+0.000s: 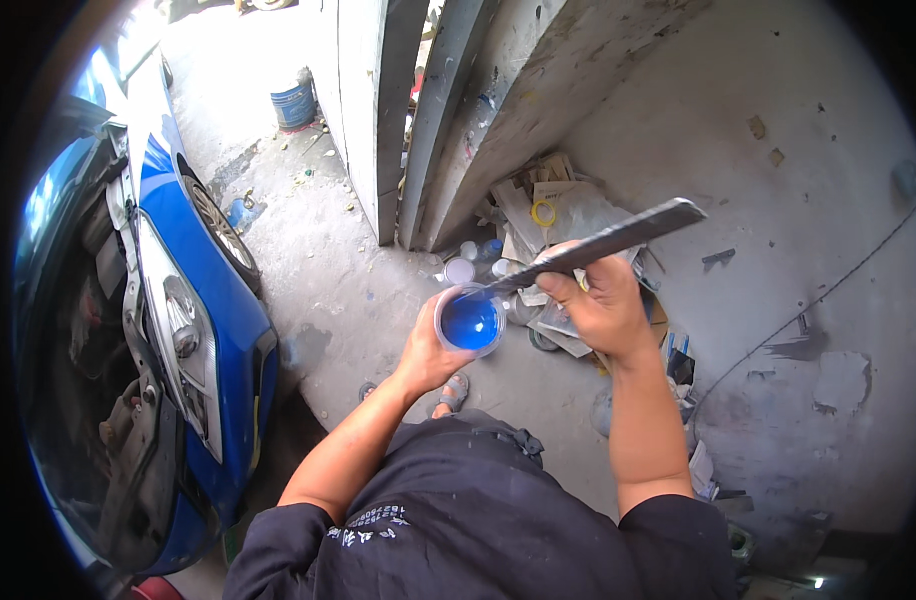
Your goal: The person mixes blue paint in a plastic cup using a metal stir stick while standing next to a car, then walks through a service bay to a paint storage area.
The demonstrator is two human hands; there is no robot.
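Note:
My left hand [430, 352] holds a small clear cup of blue paint [470, 322] from below and the side, at chest height. My right hand [600, 300] grips a long flat grey stirring stick [618, 238]. The stick's lower tip reaches the cup's rim, and its upper end points up and to the right. Both forearms come up from my dark shirt at the bottom of the view.
A blue car [193, 320] with its bonnet open stands at the left. Grey concrete pillars [398, 110] rise ahead. Papers, cardboard, a yellow tape roll [544, 212] and small cans [460, 270] lie on the floor by the wall. A blue bucket [294, 104] stands far back.

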